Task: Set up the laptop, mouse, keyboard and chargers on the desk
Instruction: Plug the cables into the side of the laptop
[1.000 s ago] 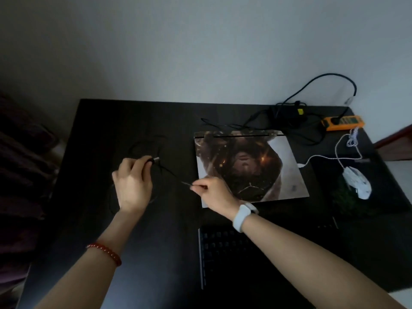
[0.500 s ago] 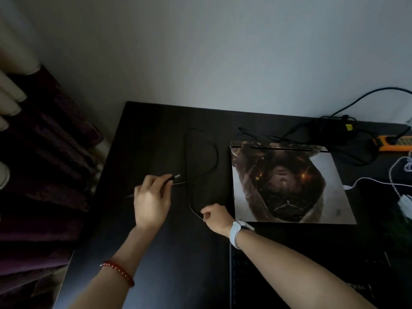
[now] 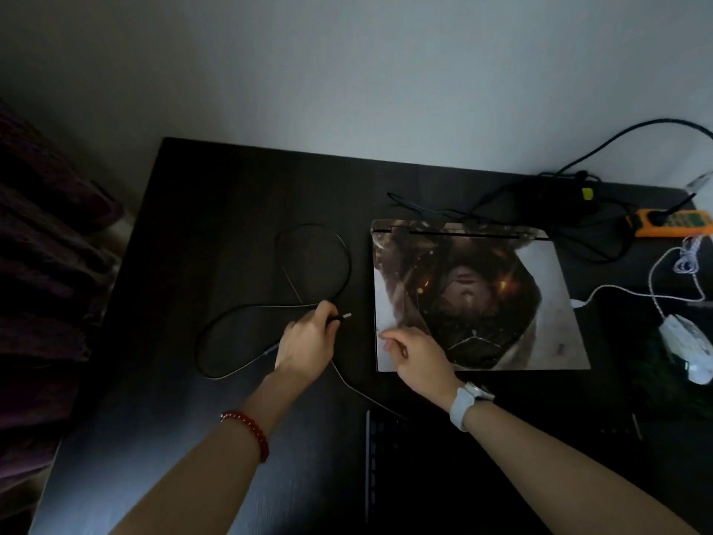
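The left hand (image 3: 306, 343) grips the black cable (image 3: 339, 264) just behind its metal plug (image 3: 346, 315), with the fingers (image 3: 324, 308) curled round it and the plug tip protruding toward the laptop. The right hand (image 3: 418, 355) hangs over the near left corner of the closed laptop (image 3: 478, 295), its fingers loosely curled; whether they touch the lid or hold anything cannot be told. One cable lies in loops on the dark surface (image 3: 216, 210) left of the laptop and runs under the left hand toward the keyboard (image 3: 389, 457), which sits at the near edge and is mostly lost in shadow, so its keys are hard to make out. One white mouse (image 3: 688, 347) rests right of the laptop, with its white cord (image 3: 656, 279) leading to the laptop's right side. One black charger brick (image 3: 559, 191) with tangled black leads lies behind the laptop, and one orange power strip (image 3: 673, 222) sits at the far right, partly cut off by the frame. The left wrist carries a red bead bracelet (image 3: 250, 428) and the right wrist a white watch (image 3: 468, 403).
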Demonstrator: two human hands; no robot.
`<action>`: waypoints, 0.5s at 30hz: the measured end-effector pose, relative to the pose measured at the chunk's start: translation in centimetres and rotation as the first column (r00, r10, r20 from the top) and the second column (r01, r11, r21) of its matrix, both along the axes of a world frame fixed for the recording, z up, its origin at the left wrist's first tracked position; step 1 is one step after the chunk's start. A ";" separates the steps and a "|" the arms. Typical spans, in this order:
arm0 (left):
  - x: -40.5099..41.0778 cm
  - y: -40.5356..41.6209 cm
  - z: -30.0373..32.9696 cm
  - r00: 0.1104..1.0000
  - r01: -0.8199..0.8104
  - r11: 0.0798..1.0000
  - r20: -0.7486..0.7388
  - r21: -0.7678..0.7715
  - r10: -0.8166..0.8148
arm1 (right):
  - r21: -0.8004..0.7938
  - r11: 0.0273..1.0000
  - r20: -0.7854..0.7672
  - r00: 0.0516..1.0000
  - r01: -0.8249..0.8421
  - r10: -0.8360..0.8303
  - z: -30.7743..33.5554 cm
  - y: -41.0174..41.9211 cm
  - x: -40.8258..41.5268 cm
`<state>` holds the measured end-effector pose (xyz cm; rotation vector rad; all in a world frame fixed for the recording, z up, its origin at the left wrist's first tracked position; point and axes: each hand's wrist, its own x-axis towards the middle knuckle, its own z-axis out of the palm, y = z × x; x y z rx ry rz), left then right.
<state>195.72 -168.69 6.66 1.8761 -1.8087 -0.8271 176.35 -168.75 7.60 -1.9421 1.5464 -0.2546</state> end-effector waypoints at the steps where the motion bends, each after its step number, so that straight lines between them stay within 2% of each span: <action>1: -0.1 -0.1 -0.2 1.000 -0.007 1.000 -0.026 -0.001 0.007 | -0.058 0.998 -0.018 1.000 0.006 -0.007 -0.2 0.1 -0.2; 3: -0.1 -0.3 -0.6 0.997 -0.014 1.000 -0.073 -0.011 0.013 | -0.099 0.994 -0.025 0.999 -0.046 0.043 -0.1 0.0 -0.7; 5: 0.0 -0.3 -1.0 0.995 -0.010 0.999 -0.103 -0.031 0.006 | -0.009 0.969 -0.060 0.967 -0.247 0.246 0.2 0.3 -1.5; 7: 0.1 -0.1 -1.3 0.994 -0.018 0.998 -0.113 -0.055 0.012 | 0.119 0.885 -0.134 0.876 -0.450 0.463 0.3 1.2 -2.4; 9: 0.1 0.4 -1.5 0.993 -0.017 0.996 -0.120 -0.084 0.007 | 0.190 0.820 -0.216 0.792 -0.540 0.571 0.1 2.2 -3.7; 12: -0.3 1.0 -1.7 0.992 0.019 0.995 -0.123 -0.096 -0.031 | 0.189 0.820 -0.298 0.764 -0.540 0.572 0.0 3.1 -5.4; 15: -0.9 1.4 -1.8 0.990 0.058 0.996 -0.127 -0.067 -0.066 | 0.160 0.857 -0.288 0.807 -0.490 0.515 0.2 3.8 -5.9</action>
